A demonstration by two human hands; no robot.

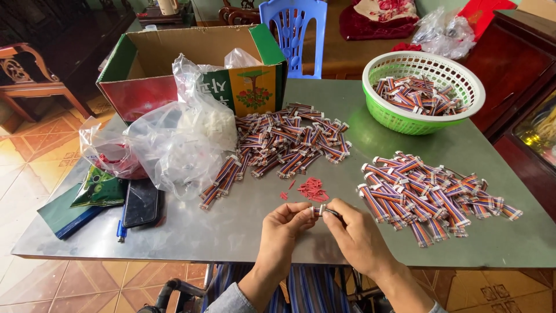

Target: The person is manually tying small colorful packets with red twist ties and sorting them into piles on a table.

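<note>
Bare table point(231, 223) ahead; cable piles point(289, 139) and red scraps point(313, 189) flank it.

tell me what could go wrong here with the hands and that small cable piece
The small white connector pinched between the left hand and right hand sits near the table edge, so it might drop off. The tiny red bits lie loose close by, and a sleeve could scatter them.

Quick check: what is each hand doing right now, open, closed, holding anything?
Left hand: closed, fingertips pinching one end of a small cable piece.
Right hand: closed, pinching the other end of the same piece.
</note>
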